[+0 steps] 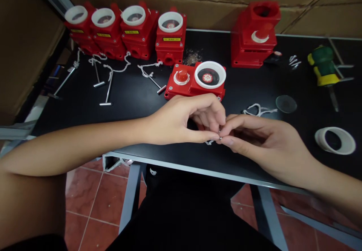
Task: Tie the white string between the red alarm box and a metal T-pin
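My left hand (195,119) and my right hand (257,137) meet fingertip to fingertip over the front of the black table. Both are closed in a pinch on a small metal piece (220,137), mostly hidden by the fingers. A bit of white cord (209,142) shows just under the left thumb. Right behind my left hand lies a red alarm box (186,88) with a red knob and a white ring around a dark round window. A loop of white cord (258,110) and a clear glass disc (286,103) lie beyond my right hand.
Several red boxes (169,43) stand at the back left, with T-shaped metal hammers (109,88) on cords before them. Another red box (251,43) stands back right. A green-yellow screwdriver (324,66), small metal pieces (294,61) and a loose white ring (346,141) lie right.
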`<state>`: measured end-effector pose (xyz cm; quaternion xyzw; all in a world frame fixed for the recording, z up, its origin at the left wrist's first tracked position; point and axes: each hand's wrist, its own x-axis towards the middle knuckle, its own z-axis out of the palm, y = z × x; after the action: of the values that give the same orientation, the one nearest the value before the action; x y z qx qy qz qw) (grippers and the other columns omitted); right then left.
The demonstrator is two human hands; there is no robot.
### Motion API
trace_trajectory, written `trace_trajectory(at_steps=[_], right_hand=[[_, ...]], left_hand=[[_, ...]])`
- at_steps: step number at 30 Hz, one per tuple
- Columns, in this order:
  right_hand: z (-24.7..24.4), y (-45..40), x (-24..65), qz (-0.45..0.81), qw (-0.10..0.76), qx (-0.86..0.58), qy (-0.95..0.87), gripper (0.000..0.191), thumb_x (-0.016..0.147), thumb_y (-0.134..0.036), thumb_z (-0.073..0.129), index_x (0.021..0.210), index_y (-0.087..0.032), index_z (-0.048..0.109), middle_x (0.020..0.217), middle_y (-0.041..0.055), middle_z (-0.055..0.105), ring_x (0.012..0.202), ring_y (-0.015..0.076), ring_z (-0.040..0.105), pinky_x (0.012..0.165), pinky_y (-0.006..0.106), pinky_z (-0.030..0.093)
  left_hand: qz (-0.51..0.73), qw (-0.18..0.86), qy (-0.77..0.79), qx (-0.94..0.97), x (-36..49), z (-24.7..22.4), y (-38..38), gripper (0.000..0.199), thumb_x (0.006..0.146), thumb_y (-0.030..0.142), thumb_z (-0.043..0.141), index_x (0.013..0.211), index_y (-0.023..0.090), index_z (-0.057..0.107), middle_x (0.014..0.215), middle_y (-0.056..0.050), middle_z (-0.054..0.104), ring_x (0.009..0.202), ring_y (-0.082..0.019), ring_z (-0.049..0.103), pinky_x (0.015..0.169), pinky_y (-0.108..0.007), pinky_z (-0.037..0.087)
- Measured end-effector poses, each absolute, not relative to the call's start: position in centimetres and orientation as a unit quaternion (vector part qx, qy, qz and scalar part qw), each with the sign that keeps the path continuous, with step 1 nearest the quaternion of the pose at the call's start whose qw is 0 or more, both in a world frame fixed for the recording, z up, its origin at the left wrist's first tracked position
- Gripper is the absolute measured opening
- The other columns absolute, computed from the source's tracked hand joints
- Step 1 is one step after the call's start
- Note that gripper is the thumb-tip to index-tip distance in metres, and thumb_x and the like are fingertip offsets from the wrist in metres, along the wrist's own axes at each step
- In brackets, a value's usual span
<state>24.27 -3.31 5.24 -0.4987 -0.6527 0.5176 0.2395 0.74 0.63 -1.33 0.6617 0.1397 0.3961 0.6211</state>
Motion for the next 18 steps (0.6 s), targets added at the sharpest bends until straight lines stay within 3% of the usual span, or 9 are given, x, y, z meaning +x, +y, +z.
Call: trace_trajectory(at_steps=[18], right_hand=[[5.08,-3.21,24.50,0.554,0.245,-0.476,-0.637,0.021,0.091,-0.042,0.098,0.092,-0.026,0.085,0.086,-0.0010,0.080,0.075,0.0128,0.069,0.070,0.021,0.057]], left_hand=[[0.407,0.611,0.138,0.665,0.62,-1.19,0.44,0.026,0.092,0.003,0.083,0.109,0.017,0.069,0.098,-0.004,0.082,0.089,-0.013,0.081,0.085,-0.023,0.067]])
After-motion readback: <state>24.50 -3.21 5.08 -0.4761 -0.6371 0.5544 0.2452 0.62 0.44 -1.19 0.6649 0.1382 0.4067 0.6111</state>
